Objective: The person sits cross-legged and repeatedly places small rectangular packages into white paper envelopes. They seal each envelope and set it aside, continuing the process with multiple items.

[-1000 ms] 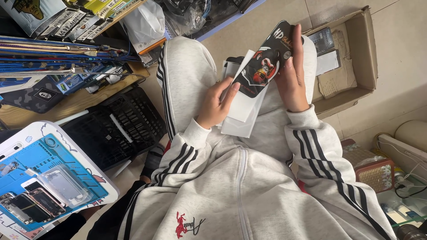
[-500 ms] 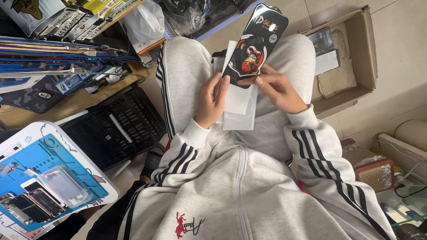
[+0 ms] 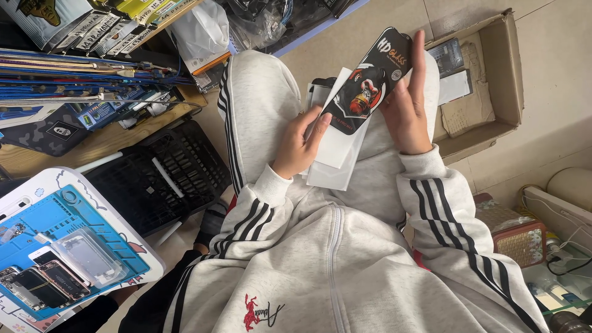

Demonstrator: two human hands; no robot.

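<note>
I sit in a grey tracksuit with black stripes, both hands over my lap. My right hand (image 3: 406, 110) grips a long black packet (image 3: 369, 80) with a colourful picture on its front, fingers along its right edge. My left hand (image 3: 298, 145) holds the packet's lower left corner together with white paper sleeves (image 3: 336, 157) stacked beneath it. Behind the packet a further dark-and-white packet (image 3: 319, 91) rests on my knee.
An open cardboard box (image 3: 493, 74) with small packets sits on the tiled floor to the right. At left stand a black plastic tray (image 3: 157, 179), a blue work mat (image 3: 58, 246) with phones and a clear case, and a wooden shelf (image 3: 92, 145) with tools and packets.
The black packet was lifted high half a second ago with my right hand beneath it; now it is lower again and my right hand grips its right side.
</note>
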